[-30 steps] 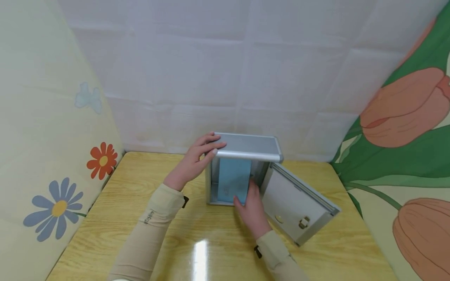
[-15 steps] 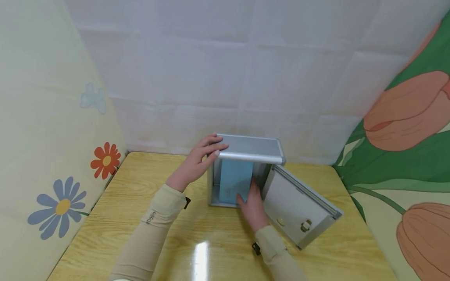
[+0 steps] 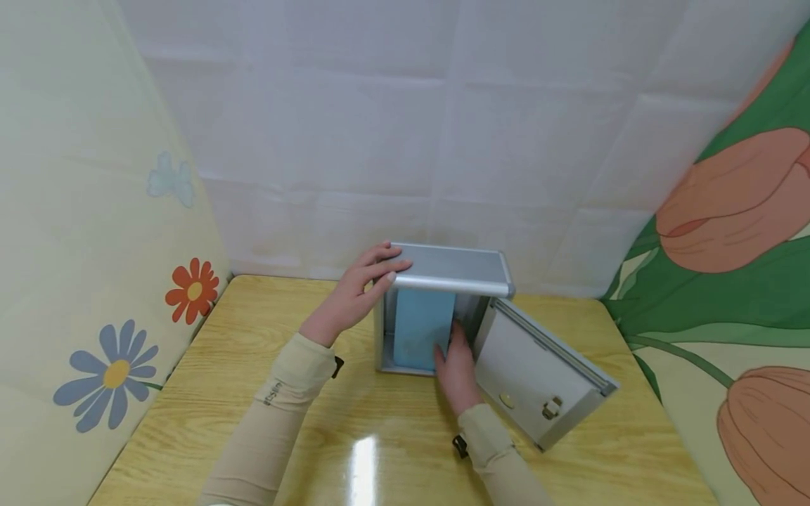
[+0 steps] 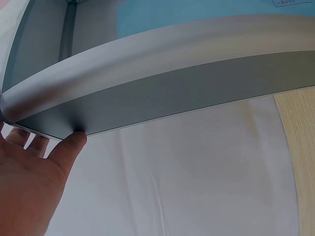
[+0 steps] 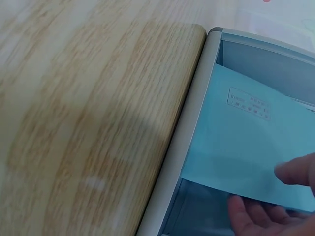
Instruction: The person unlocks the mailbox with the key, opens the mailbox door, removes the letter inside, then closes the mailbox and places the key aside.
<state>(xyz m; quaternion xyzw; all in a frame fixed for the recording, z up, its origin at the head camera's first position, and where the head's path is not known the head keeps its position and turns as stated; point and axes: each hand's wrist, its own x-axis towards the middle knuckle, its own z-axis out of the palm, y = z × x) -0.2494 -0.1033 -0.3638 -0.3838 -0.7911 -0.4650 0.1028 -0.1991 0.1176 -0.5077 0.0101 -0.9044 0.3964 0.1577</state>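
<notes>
A grey metal box (image 3: pixel 446 261) stands on the table, its front open and a light-blue sheet (image 3: pixel 424 323) upright inside. Small printed text shows on the sheet (image 5: pixel 248 103) in the right wrist view. My left hand (image 3: pixel 354 284) rests on the box's top left corner; in the left wrist view its thumb (image 4: pixel 71 145) lies on the top panel. My right hand (image 3: pixel 457 365) reaches into the box at the sheet's right edge. Its thumb (image 5: pixel 295 172) is in front of the sheet and its fingers (image 5: pixel 246 214) reach behind the edge, partly hidden.
The box's door (image 3: pixel 538 372) hangs open to the right, with a small latch (image 3: pixel 551 407) on its inner face. The wood-grain table (image 3: pixel 342 436) runs back to a white cloth backdrop (image 3: pixel 329 126). Flower-patterned panels stand left and right.
My right thumb has slid right across the sheet towards its right edge. The left hand stays on the box corner. The whole view has shifted slightly.
</notes>
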